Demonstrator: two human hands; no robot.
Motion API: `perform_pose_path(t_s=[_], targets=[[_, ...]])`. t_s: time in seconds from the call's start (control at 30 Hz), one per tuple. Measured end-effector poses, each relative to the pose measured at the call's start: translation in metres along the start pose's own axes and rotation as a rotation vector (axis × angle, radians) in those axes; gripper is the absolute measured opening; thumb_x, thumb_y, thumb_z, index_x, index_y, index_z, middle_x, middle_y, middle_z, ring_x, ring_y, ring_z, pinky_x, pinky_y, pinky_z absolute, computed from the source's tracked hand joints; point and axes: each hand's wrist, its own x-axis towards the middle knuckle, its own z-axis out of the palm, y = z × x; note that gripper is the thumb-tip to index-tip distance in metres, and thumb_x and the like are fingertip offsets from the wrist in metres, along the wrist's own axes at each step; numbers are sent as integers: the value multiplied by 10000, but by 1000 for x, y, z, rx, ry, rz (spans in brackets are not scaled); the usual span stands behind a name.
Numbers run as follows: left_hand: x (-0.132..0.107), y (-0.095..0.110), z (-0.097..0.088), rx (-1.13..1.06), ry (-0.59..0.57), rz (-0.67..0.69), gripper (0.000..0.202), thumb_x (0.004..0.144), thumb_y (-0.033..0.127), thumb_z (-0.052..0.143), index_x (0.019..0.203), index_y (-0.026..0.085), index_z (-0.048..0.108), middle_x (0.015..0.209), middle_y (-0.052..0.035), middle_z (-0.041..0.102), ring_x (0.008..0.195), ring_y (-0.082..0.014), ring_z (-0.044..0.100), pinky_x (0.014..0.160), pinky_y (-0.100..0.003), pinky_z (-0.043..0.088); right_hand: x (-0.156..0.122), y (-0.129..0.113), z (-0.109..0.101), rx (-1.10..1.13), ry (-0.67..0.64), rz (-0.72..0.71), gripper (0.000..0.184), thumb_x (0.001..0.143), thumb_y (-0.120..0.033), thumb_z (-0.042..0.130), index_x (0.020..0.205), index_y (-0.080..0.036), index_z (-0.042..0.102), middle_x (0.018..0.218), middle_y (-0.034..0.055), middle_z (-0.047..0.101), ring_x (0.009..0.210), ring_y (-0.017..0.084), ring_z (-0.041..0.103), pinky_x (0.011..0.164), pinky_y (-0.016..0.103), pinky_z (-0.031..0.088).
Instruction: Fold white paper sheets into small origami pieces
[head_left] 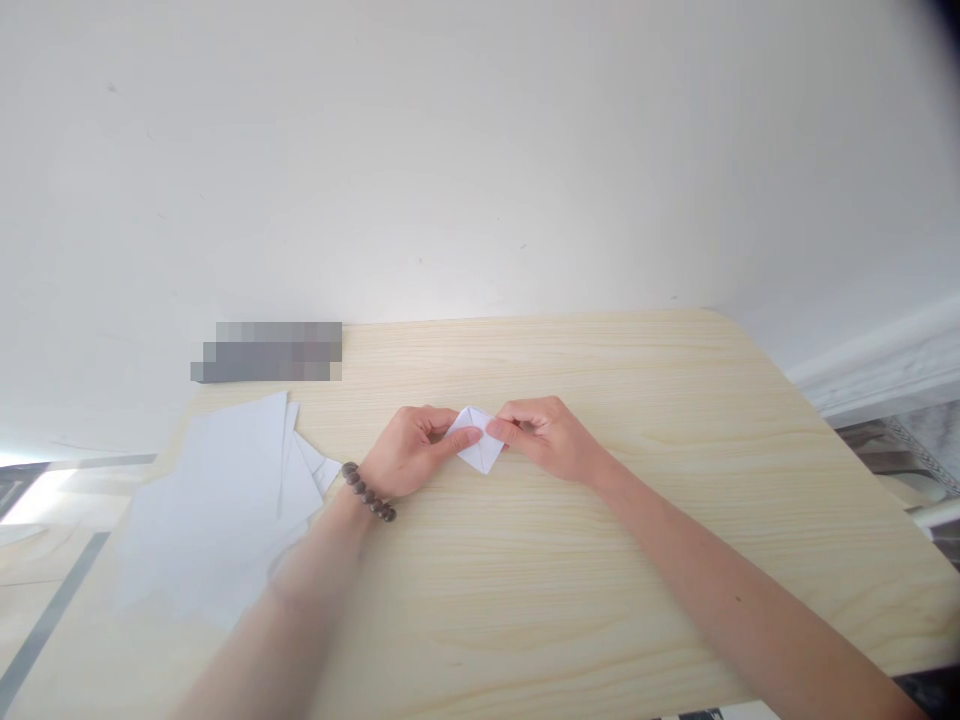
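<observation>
A small piece of folded white paper point(480, 458) is held between my two hands, just above or on the wooden table; I cannot tell which. It looks diamond-shaped, with crease lines meeting near its middle. My left hand point(412, 450) pinches its left side, thumb on top and fingers behind. A dark beaded bracelet point(367, 492) circles the left wrist. From the right, my right hand point(546, 435) grips the opposite side, its thumb close to the left thumb. The fingers behind the paper are partly hidden.
Several loose white sheets point(217, 480) lie overlapping on the left of the table point(637, 390), beside my left forearm. A blurred-out dark grey object point(268, 355) stands at the back left edge. Behind the table rises a white wall point(480, 150).
</observation>
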Motion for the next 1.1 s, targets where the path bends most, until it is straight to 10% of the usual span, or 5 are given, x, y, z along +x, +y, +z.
perform_pose_path(t_s=[0.57, 1.1], targets=[[1, 0, -7, -209, -7, 36, 329, 835, 394, 519, 979, 152, 690, 919, -49, 697, 917, -217, 606, 818, -285, 447, 3, 2, -7, 102, 27, 99, 355, 843, -436, 475, 664, -159, 607, 618, 3, 592, 560, 91, 481, 529, 222, 356], [0, 0, -4, 43, 93, 17, 424, 842, 475, 442, 730, 142, 680, 522, 26, 433, 508, -88, 346, 477, -217, 275, 1, 2, -13, 150, 49, 125, 332, 834, -428, 481, 620, -176, 458, 528, -36, 476, 474, 67, 369, 457, 211, 292]])
